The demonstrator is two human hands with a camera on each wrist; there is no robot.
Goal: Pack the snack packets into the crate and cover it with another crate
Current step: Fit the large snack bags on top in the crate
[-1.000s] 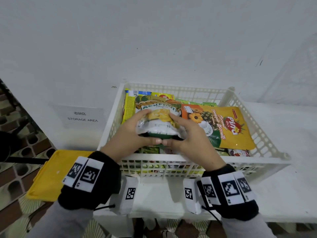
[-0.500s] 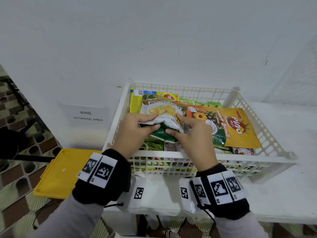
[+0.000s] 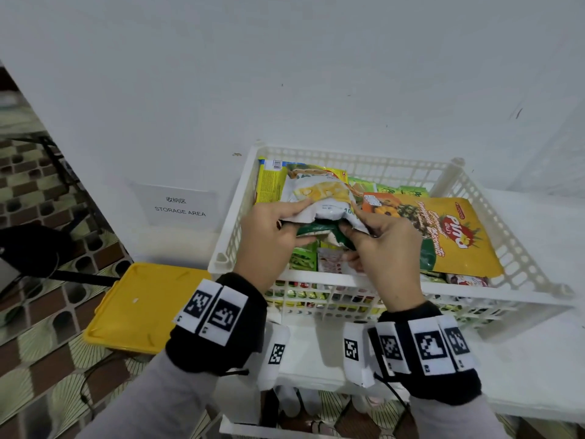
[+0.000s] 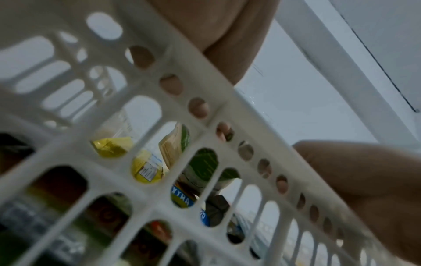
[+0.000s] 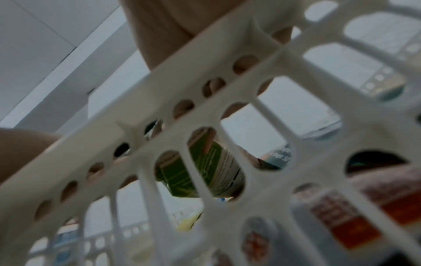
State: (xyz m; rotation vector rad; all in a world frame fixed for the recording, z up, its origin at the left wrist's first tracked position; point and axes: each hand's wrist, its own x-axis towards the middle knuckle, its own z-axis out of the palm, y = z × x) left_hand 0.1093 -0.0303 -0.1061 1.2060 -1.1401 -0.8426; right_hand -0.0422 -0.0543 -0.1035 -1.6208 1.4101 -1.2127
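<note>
A white perforated crate (image 3: 319,276) stands on a white table, filled with snack packets. Both hands hold a white and green snack packet (image 3: 319,204) printed with yellow fruit, over the crate's left half. My left hand (image 3: 274,229) grips its left edge, thumb on top. My right hand (image 3: 378,245) pinches its right lower edge. A big yellow pineapple biscuit pouch (image 3: 443,236) lies on top at the right. Both wrist views look through the crate wall (image 4: 159,111) (image 5: 205,108) at the packet's green underside (image 4: 205,162) (image 5: 205,167).
A yellow lid (image 3: 139,305) lies on the floor to the left, below a "STORAGE AREA" sign (image 3: 179,206) on the white wall. The white table (image 3: 538,369) extends to the right. Patterned tile floor lies at the far left.
The hands have tilted the packet's far end down toward the crate's back left, lifting its near edge and showing the green underside. The head view has shifted left.
</note>
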